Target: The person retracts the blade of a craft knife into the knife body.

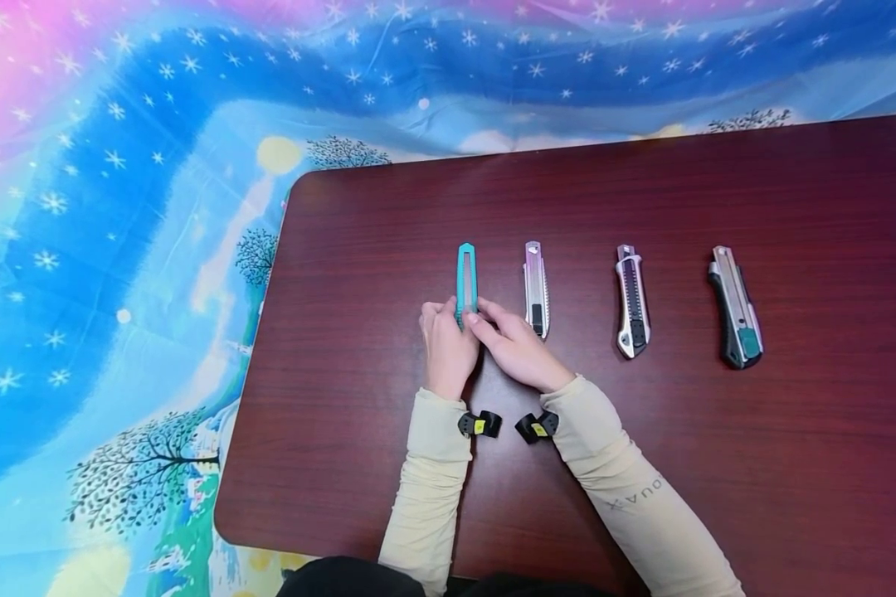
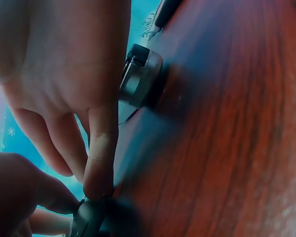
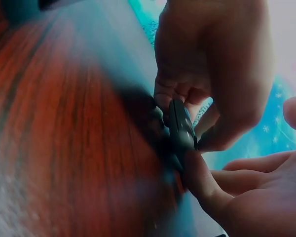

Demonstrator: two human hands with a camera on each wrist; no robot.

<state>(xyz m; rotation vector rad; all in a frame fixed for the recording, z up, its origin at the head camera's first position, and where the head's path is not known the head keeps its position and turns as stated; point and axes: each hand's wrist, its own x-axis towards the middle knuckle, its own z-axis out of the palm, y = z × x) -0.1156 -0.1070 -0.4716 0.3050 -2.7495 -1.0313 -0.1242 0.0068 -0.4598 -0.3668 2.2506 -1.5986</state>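
A teal box cutter [image 1: 466,274] lies pointing toward the far side of the table, its near end between my two hands. My left hand [image 1: 450,352] pinches that end from the left; its thumb and fingers on the cutter also show at the top of the right wrist view. My right hand [image 1: 518,348] reaches in from the right with fingers extended. One right fingertip [image 3: 195,165] touches the cutter's side, while the right thumb stands apart from it in the right wrist view.
To the right lie a silver box cutter [image 1: 536,286], a silver-and-black one [image 1: 631,303] and a black-and-green one [image 1: 737,311], spaced in a row. The dark red wooden table [image 1: 343,332] has a patterned cloth [image 1: 157,207] behind and to its left.
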